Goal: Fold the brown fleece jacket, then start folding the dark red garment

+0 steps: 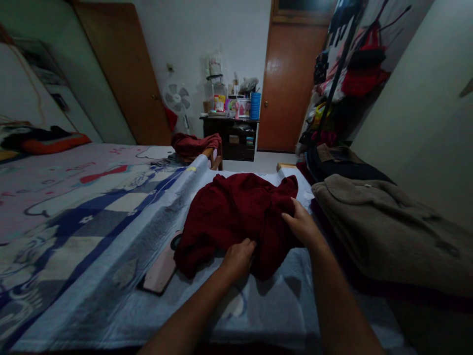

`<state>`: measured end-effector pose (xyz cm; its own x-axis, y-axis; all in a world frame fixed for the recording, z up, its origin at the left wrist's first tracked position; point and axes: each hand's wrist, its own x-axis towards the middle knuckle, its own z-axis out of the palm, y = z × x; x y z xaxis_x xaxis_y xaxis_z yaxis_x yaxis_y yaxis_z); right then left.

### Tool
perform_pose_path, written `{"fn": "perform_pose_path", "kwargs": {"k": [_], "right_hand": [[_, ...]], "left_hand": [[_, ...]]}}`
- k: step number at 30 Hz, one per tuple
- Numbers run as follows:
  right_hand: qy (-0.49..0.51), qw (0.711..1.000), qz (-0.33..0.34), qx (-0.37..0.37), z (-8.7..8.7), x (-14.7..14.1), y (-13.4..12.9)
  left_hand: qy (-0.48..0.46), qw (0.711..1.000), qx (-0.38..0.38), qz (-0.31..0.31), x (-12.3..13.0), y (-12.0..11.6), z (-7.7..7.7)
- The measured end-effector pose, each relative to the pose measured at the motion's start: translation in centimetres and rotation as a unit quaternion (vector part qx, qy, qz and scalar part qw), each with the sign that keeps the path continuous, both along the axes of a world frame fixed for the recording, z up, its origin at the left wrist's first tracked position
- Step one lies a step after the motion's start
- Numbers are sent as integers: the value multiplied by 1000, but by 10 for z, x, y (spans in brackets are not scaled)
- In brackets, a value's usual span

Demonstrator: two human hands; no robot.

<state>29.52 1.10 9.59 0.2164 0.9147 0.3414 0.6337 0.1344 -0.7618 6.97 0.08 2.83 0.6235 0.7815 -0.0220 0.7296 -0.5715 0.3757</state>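
A dark red garment lies crumpled on the light blue cloth in front of me. My left hand is at its near edge, fingers curled on the fabric. On the garment's right side, my right hand grips the fabric between thumb and fingers, near a part that sticks up at the far right. A pink, dark-edged flat object lies to the left, partly under the garment.
Folded grey-brown clothing is stacked on the right. A patterned blanket spreads over the left. Another reddish cloth hangs on a wooden piece beyond. A fan and dark cabinet stand at the back.
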Motion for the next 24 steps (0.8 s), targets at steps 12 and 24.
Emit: {"fn": "perform_pose_path", "kwargs": {"k": [12, 24], "right_hand": [[-107, 993, -12, -49, 22, -21, 14], [-21, 922, 358, -143, -9, -77, -20]], "left_hand": [[-213, 925, -294, -113, 5, -26, 26], [-329, 921, -15, 209, -4, 35, 30]]}}
